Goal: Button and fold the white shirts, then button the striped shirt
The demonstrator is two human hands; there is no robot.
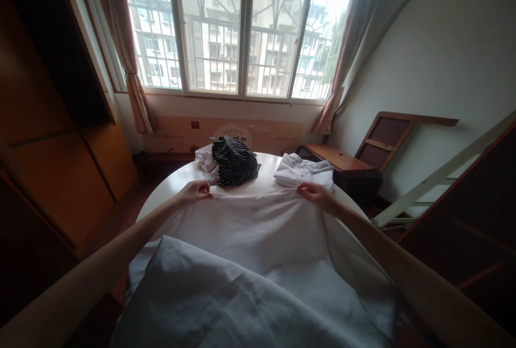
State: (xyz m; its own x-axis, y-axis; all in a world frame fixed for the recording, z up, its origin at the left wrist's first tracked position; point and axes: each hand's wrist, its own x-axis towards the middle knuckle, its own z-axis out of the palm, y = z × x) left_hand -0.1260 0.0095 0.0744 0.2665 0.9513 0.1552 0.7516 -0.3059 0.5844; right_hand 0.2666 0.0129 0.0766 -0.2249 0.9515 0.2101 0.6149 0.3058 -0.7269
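A large white cloth garment (250,230), its exact kind unclear, is stretched between my two hands over the round table. My left hand (196,190) pinches its far edge on the left, and my right hand (316,195) grips the same edge on the right. The near part of the garment lies in loose folds toward me and hangs past the table's front. Just beyond my left hand sits a crumpled black garment with white stripes (236,161). Behind my right hand lies a folded white shirt (302,169).
The white round table (177,176) carries these clothes, with another white cloth (206,160) beside the striped one. A wooden bench (338,157) stands behind at the right, near a pale ladder (435,181). Orange cabinets (60,187) line the left.
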